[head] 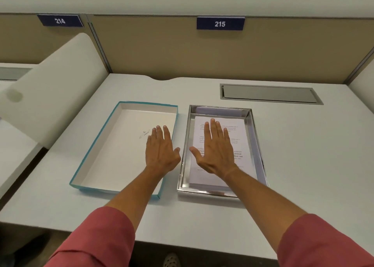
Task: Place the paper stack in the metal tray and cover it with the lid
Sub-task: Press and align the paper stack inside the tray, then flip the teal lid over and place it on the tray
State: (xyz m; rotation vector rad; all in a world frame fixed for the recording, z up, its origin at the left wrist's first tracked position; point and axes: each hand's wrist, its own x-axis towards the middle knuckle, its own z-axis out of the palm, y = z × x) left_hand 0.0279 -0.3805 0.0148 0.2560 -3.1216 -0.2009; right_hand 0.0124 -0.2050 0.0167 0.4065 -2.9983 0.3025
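Note:
A shiny metal tray (255,125) sits on the white desk, right of centre. A white paper stack (239,131) with printed text lies flat inside it. My right hand (216,149) rests flat on top of the stack, palm down, fingers spread. Left of the tray lies the lid (113,145), a shallow box with a teal outside and white inside, turned open side up. My left hand (162,147) hovers flat over the lid's right half, fingers apart, holding nothing.
A grey cable hatch (269,93) is set into the desk behind the tray. Tan partition panels with number plates 214 and 215 close the back. A white rounded divider (52,88) stands at the left.

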